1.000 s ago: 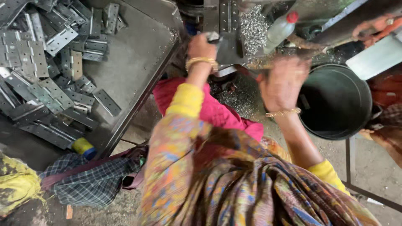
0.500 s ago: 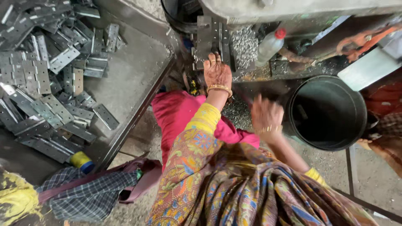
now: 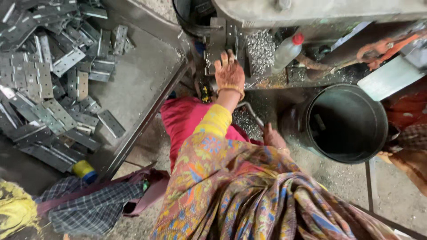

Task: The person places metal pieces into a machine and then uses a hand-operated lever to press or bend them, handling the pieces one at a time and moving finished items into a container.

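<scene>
My left hand (image 3: pixel 229 73) lies flat, fingers spread and extended, pressed on a grey metal hinge plate (image 3: pixel 222 42) that stands under the head of the machine (image 3: pixel 311 11). The plate lies straight ahead of the palm, its long axis running away from me, so the fingers point along it; I cannot tell whether any finger hooks its edge. My right hand (image 3: pixel 272 137) is lower and nearer my body, closed around the bent metal lever (image 3: pixel 250 111) that rises toward the machine bed; only its back shows. The left hand is clearly the nearer one to the plate; the right is well apart from it.

Just right of the plate a heap of bright metal swarf (image 3: pixel 260 49) covers the bed, and a plastic bottle with a red cap (image 3: pixel 287 51) leans beside it. A dark round bucket (image 3: pixel 347 122) stands to my right on the floor, close to the lever hand.

To my left, a steel table (image 3: pixel 138 84) carries a loose pile of flat hinge plates (image 3: pixel 44 80), lying at all angles. Below its edge are a checked cloth (image 3: pixel 89 209) and a yellow-and-blue can (image 3: pixel 83 170). The floor (image 3: pixel 391 195) is gritty concrete scattered with shavings.
</scene>
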